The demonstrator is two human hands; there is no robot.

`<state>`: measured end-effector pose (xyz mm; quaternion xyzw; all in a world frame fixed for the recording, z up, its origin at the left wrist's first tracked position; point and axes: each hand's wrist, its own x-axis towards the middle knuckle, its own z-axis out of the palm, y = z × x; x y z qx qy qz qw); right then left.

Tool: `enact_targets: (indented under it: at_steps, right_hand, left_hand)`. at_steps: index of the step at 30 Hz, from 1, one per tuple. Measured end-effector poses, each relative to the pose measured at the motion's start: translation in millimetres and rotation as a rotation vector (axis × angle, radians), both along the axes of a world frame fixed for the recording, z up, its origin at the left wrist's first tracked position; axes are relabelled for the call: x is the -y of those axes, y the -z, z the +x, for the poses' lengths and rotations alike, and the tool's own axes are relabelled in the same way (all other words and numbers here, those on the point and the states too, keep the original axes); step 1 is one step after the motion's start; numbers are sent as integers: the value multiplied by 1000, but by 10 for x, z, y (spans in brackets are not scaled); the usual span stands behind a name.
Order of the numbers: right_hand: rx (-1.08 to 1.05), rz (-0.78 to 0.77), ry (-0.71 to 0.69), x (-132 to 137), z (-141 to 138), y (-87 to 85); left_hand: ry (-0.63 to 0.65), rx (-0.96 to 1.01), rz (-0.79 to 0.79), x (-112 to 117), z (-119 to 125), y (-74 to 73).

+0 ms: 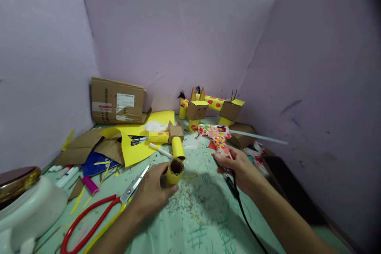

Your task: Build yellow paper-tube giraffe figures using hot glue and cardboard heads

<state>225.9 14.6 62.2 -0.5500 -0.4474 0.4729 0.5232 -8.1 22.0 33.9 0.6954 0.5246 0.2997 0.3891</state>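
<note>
Left hand (151,194): fingers closed around the yellow paper tube (174,172), low over the table centre. The tube is probably light, hollow and crushable, so grip its wall gently at mid-length. Right hand (238,168): clamped on the glue gun (218,138) handle. Surface: scrap-littered green table (205,214) between lavender partitions (312,87).

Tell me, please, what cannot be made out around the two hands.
Head view:
glue gun: grip and trigger hidden inside the right hand.
yellow tube: lower end hidden by the left hand.
cardboard box: label print too small.
white vessel: cut off by the left edge.
</note>
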Motion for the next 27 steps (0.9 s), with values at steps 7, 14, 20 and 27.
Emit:
enact_targets:
  at_steps: [7, 14, 20, 27]
  right_hand:
    - [198, 73, -132, 493, 30, 144]
    - [242, 103, -235, 586, 103, 268]
    - [195, 101, -317, 600, 86, 259]
    - [174, 97, -426, 615, 7, 307]
  left_hand:
    - [146, 146, -18, 24, 46, 100]
    - [149, 121, 14, 93, 147, 135]
    - [95, 87, 170, 49, 114, 170]
    - [113, 45, 252, 26, 88, 205]
